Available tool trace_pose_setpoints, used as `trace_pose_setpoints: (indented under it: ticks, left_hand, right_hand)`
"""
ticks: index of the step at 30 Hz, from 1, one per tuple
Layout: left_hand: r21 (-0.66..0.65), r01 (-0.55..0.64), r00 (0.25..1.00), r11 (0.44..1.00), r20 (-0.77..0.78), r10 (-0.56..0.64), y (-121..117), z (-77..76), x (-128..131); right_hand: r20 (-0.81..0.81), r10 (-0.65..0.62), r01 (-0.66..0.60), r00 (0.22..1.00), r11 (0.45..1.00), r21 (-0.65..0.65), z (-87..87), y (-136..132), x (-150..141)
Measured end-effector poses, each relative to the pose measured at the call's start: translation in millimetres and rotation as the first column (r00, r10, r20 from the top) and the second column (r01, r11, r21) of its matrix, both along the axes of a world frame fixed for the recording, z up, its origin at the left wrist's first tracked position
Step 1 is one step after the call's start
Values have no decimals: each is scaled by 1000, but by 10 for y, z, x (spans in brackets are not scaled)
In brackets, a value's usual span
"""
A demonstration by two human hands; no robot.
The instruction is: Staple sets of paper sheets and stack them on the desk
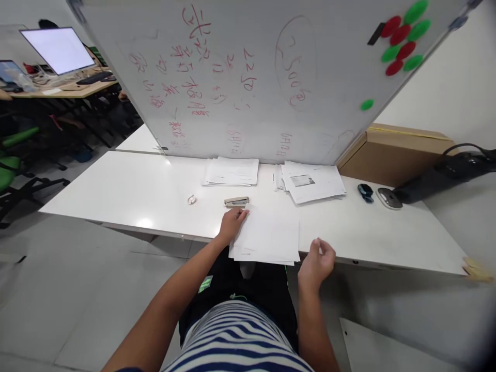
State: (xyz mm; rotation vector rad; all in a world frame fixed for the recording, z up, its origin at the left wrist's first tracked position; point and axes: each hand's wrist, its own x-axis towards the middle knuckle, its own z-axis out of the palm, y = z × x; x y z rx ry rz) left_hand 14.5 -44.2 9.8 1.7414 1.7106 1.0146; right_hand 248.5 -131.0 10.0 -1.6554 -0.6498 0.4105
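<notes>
A small stack of white paper sheets (269, 235) lies at the table's front edge, with its near side sticking out past the edge. My left hand (231, 225) is closed on the stack's upper left corner, thumb on top. Just behind that hand sits a stapler (236, 201). To the right of the sheets, apart from them, my right hand (316, 261) is raised with its fingers curled in and thumb against them; I see nothing in it.
Paper piles lie at the back, one in the middle (232, 171) and one to the right (313, 182). A tape-like ring (191, 199) is left of the stapler. A watch (365, 192), a mouse (389, 198) and a cardboard box (391, 155) stand right. A whiteboard (256, 119) rises behind.
</notes>
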Motion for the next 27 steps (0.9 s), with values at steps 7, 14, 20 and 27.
trace_pose_setpoints:
  ticks: [7,14,20,27]
  left_hand:
    - [-7,24,1000,1000,-14,-25,-50,19,16]
    - [-35,-2,994,999,111,6,-109,91,23]
    - [-309,185,876,933,482,-14,-311,205,-94]
    - [-285,213,825,935,565,-15,-484,342,-173]
  right_hand:
    - [-509,248,-364,824,920,-142,-319,-527,-85]
    - [-579,418,-519,700,855,-11,-205,-463,-38]
    - [-466,423,-453,777,890,52,-187,-454,26]
    - [-436,405,-434,804,900,36,-128,-423,138]
